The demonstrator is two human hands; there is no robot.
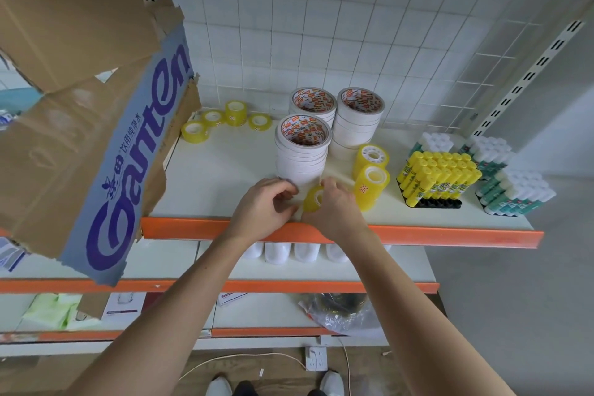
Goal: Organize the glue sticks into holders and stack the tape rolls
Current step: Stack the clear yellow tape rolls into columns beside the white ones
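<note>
My right hand (334, 206) grips a short stack of small yellow tape rolls (313, 199) near the front edge of the shelf (218, 177). My left hand (266, 206) is beside it with curled fingers; whether it holds anything cannot be told. Behind stand three stacks of white tape rolls (302, 151). Two taller yellow tape stacks (371, 183) stand to the right. Several loose yellow rolls (221, 120) lie at the back left. Yellow glue sticks (437, 175) fill a black holder, with white-capped green glue sticks (511, 186) beside them.
A big cardboard box (90, 112) hangs over the shelf's left end. A wire grid (321, 26) backs the shelf. An orange lip (450, 233) runs along its front. Lower shelves carry white containers (289, 252) and a plastic bag (344, 312).
</note>
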